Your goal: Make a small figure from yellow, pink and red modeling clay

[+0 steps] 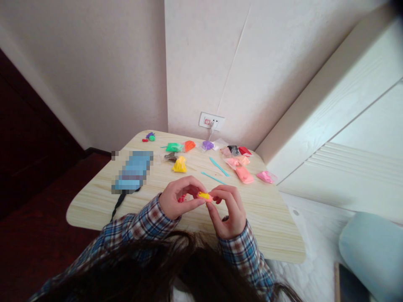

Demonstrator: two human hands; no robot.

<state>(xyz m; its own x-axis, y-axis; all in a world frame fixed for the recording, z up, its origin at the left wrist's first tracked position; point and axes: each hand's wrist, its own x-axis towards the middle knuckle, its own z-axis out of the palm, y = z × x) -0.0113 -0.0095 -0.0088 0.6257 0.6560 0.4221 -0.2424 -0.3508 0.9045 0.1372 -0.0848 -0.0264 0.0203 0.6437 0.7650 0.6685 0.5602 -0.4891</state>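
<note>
Above the near part of the table, a small piece of modelling clay (205,196), salmon-pink with a bumpy yellow top, is pinched between the thumb and fingers of my left hand (178,197). My right hand (231,212) closes its thumb and fingertips at the right end of the same piece. Behind my left fingers, some red clay (181,199) partly shows, with what looks like clear wrapping beside it. Beyond my hands lie two light-blue modelling tools, a thin one (213,178) and a broader one (219,166).
Bagged clay lies across the table (264,222): yellow (179,165), green (174,147), orange (189,145), purple (207,145), salmon (244,175) and pink (266,177). Small clay shapes (151,137) sit at the far left corner. A blurred-out blue object (132,172) with a dark strap lies left.
</note>
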